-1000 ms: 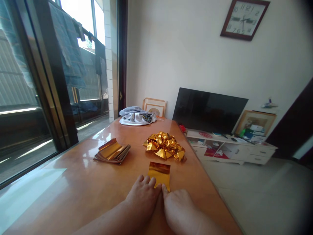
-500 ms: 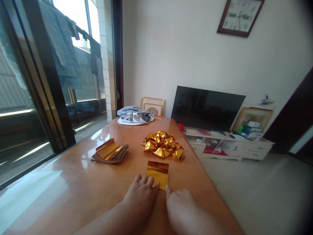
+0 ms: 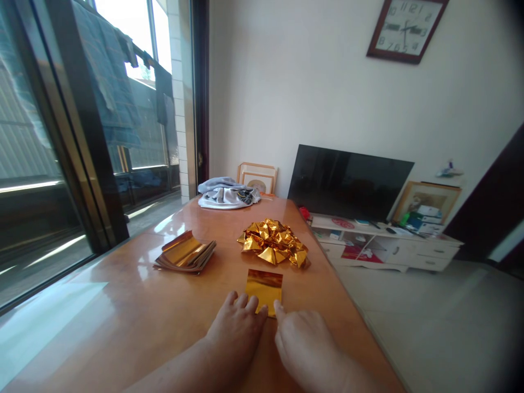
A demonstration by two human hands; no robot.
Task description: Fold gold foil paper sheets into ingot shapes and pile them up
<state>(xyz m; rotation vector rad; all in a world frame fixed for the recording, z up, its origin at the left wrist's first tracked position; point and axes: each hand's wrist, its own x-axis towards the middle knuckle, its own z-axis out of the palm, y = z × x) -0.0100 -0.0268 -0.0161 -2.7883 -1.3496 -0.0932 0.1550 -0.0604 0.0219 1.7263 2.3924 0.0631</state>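
Left hand [image 3: 239, 327]: flat, palm down, fingertips pressing the near edge of the gold foil sheet [image 3: 264, 284]. Right hand [image 3: 301, 344]: loosely curled, forefinger tip on the sheet's near right corner, gripping nothing. Sheet: flat on the desk [image 3: 123, 305], roughly square, long axis unclear, far edge toward the folded gold pile [image 3: 273, 242]. Foil stack [image 3: 185, 255]: left, well apart.

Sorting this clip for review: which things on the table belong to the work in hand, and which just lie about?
In the work: gold sheet under left hand and right hand; sheet stack; folded gold pile.
Lying about: cloth bundle, picture frames, television, clock.
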